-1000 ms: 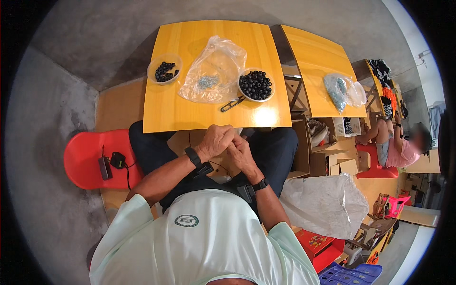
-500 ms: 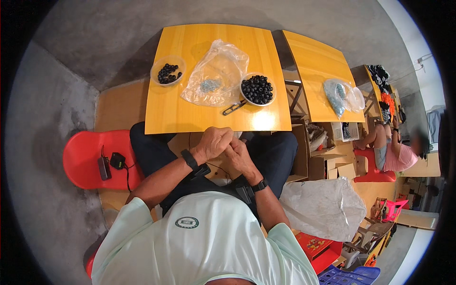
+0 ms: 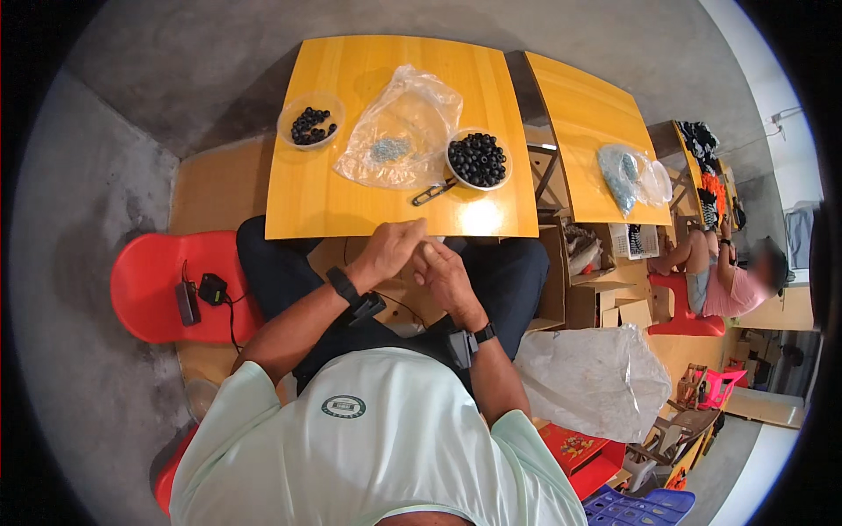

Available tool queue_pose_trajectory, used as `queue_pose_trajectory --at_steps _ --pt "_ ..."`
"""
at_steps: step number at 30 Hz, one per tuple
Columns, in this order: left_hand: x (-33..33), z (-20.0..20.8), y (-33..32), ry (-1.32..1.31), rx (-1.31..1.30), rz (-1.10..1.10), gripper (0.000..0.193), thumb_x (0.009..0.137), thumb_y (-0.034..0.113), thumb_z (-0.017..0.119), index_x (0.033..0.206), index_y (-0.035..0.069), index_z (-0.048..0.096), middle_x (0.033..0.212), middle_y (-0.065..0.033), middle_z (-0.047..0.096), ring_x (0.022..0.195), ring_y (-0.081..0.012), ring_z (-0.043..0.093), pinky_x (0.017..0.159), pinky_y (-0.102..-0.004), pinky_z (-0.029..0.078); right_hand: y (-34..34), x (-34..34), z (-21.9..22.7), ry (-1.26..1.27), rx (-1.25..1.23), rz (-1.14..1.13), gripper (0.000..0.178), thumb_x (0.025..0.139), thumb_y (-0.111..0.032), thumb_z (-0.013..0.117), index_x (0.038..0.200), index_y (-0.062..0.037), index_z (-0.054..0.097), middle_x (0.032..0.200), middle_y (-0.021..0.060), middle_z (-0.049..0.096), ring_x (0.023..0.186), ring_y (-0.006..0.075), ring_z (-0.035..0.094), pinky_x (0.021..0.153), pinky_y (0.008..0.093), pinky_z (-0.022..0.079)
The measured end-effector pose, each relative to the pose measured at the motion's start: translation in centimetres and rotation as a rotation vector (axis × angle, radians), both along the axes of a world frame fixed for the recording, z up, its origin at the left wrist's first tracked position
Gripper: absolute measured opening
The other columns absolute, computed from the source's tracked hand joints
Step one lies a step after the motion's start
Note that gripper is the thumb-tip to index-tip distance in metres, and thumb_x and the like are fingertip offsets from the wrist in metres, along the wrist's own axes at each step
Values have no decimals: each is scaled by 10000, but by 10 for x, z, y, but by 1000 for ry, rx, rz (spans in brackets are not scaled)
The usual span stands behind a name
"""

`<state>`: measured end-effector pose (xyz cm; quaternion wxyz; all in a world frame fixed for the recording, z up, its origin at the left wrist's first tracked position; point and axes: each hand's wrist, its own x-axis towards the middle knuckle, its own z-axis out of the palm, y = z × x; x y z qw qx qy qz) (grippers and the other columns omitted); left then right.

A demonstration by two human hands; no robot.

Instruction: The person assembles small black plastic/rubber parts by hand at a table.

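Observation:
My left hand and my right hand meet just in front of the table's near edge, fingers closed and touching. Whatever they pinch, if anything, is too small or hidden to name. Beyond them on the yellow table lies a pair of thread snips. These rest against a round tub full of black beads. Left of the tub is a clear plastic bag with a heap of small silvery pieces. A second clear tub, at the far left, has fewer black beads.
A red stool with black devices stands at my left. To the right are another yellow table with a bag of bluish pieces, cardboard boxes and a white sack. Farther right a person sits.
My hands have shifted slightly up toward the table edge, and the right fingers have turned and curled more. The view has tilted a little. The things on the table stay in place.

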<state>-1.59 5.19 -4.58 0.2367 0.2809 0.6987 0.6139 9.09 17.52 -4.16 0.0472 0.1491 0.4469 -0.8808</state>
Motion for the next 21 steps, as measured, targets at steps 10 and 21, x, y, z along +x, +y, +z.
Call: queue_pose_trajectory --at_steps 10,21 --pt "-61 -27 -44 701 -247 308 330 973 273 607 745 34 591 670 -180 597 642 -389 610 572 -451 465 12 8 -4 210 -471 -144 326 1016 -253 603 1218 4 597 810 -15 462 773 93 439 632 223 396" --pt "-65 -37 -47 777 -330 362 342 962 256 613 693 65 523 635 -149 561 613 -361 592 554 -453 454 11 1 -2 314 -699 -181 337 1030 -220 561 1277 10 557 844 -4 463 790 126 425 630 230 410"
